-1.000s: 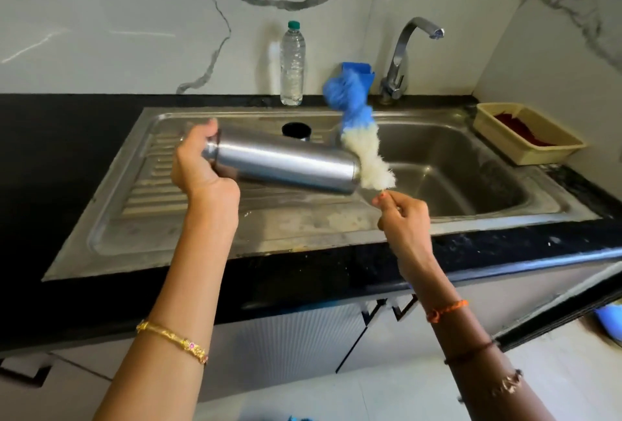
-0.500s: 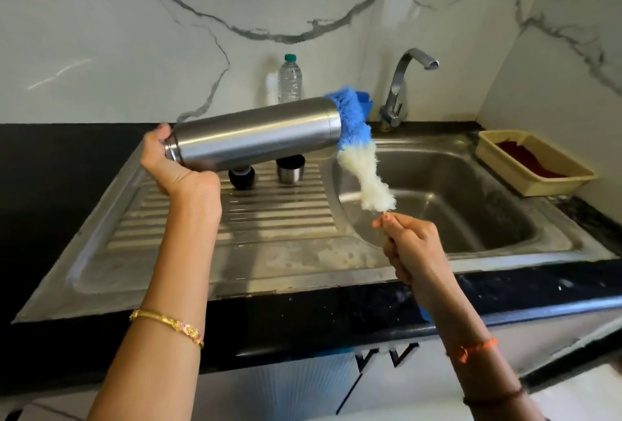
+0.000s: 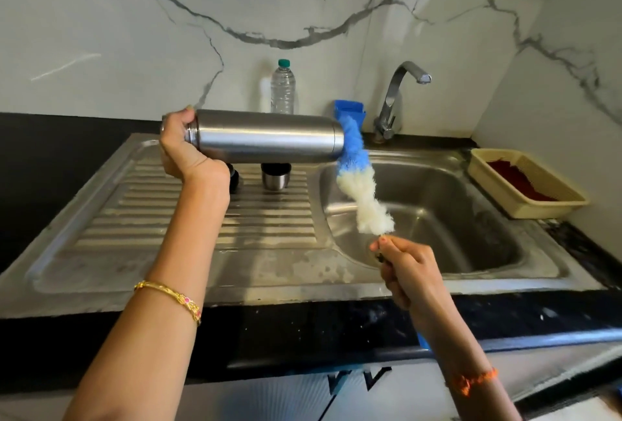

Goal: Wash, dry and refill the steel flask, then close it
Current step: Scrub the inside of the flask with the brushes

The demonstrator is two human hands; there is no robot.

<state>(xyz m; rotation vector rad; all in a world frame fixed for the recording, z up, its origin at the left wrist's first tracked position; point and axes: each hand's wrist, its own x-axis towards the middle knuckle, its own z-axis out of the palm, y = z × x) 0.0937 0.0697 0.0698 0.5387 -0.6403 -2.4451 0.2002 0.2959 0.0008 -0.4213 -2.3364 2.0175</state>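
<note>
Hands point(image 3: 183, 148) point(image 3: 405, 269) hold unlabelled steel flask point(image 3: 266, 136) and brush point(image 3: 358, 181).

This is a home kitchen. A stainless steel sink point(image 3: 420, 212) with a ribbed drainboard point(image 3: 208, 218) on its left is set into a black stone countertop point(image 3: 50, 158). A chrome tap point(image 3: 397, 97) stands at the far edge. White veined marble wall panels point(image 3: 168, 33) rise behind, and cabinet doors point(image 3: 269, 400) sit below the counter.
</note>
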